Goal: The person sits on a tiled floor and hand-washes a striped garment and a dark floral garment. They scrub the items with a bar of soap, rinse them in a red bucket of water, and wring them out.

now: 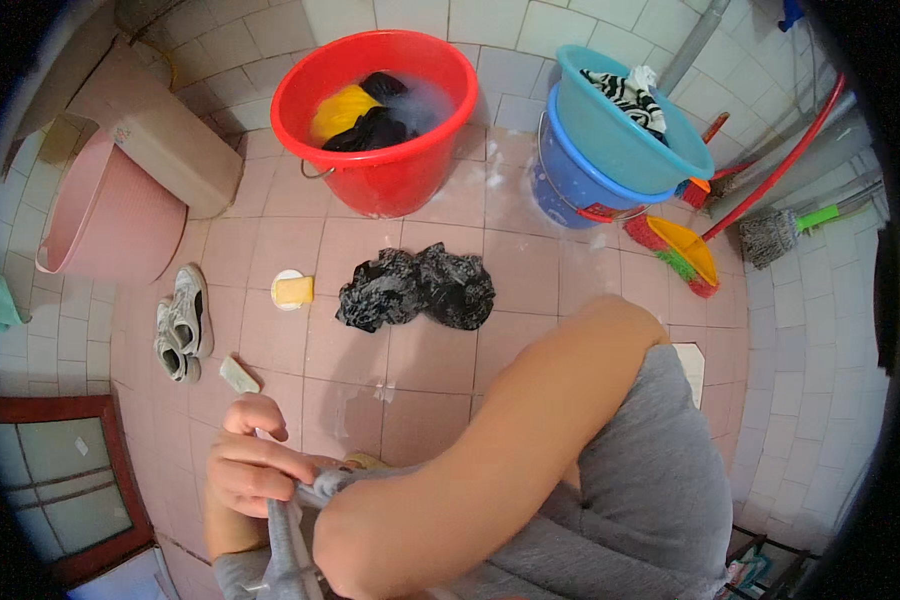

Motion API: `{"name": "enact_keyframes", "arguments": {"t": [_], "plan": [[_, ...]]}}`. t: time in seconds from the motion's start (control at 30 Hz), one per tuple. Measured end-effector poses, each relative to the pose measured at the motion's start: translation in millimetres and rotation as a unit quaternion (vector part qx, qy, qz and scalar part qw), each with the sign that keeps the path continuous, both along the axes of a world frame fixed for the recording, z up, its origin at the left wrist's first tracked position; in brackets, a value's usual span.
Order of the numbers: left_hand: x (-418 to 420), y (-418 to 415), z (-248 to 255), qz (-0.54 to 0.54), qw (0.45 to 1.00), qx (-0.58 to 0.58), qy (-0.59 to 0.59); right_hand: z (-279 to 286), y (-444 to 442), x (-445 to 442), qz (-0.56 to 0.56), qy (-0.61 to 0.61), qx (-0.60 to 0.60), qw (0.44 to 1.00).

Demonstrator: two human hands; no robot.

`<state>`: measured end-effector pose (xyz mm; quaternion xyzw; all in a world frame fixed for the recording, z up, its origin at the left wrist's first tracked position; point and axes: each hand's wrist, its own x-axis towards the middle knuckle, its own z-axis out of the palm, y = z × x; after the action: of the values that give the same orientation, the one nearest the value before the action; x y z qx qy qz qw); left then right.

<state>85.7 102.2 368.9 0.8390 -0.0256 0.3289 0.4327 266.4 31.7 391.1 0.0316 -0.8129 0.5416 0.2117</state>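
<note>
My left hand [259, 457] is at the lower left, its fingers closed on a fold of grey cloth [281, 525], seemingly my clothing. My bent right arm [495, 442] crosses the lower middle; its hand is not visible past the wrist. On the tiles lies a bunched, wet black cloth [420, 289] with suds. Left of it, a yellow soap bar [294, 290] rests on a small white dish; a pale bar [238, 375] lies just beyond my left hand. A red bucket [390, 180] holds water with black and yellow cloth.
A light blue basin [622, 150] with striped cloth sits tilted on a blue bucket [577, 199]. A brush, a dustpan [682, 244] and a mop [769, 236] stand at right. White shoes [184, 322], a pink tub [112, 217] and a framed glass panel [109, 420] are left.
</note>
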Motion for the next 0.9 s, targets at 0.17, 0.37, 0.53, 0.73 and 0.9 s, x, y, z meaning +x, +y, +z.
{"name": "enact_keyframes", "arguments": {"t": [0.17, 0.37, 0.53, 0.73, 0.9], "plan": [[37.8, 11.8, 42.5, -0.083, 0.984, 0.130, 0.087, -14.8, -9.6, 0.5, -0.062, -0.044, 0.036, 0.996], [42.6, 14.0, 46.5, -0.138, 0.976, 0.084, 0.147, -19.5, -9.4, -3.0, -0.052, -0.058, 0.042, 0.996], [48.3, 13.8, 51.0, -0.167, 0.970, 0.077, 0.158, -11.9, -16.8, 14.0, -0.068, -0.065, 0.042, 0.995], [49.5, -12.5, 69.0, -0.327, 0.932, 0.027, 0.153, -1.8, 8.8, 109.2, -0.179, 0.031, 0.006, 0.983], [53.1, 9.9, 62.9, -0.203, 0.864, -0.337, 0.313, -207.1, 55.5, 236.2, -0.654, -0.042, -0.190, 0.731]]}}
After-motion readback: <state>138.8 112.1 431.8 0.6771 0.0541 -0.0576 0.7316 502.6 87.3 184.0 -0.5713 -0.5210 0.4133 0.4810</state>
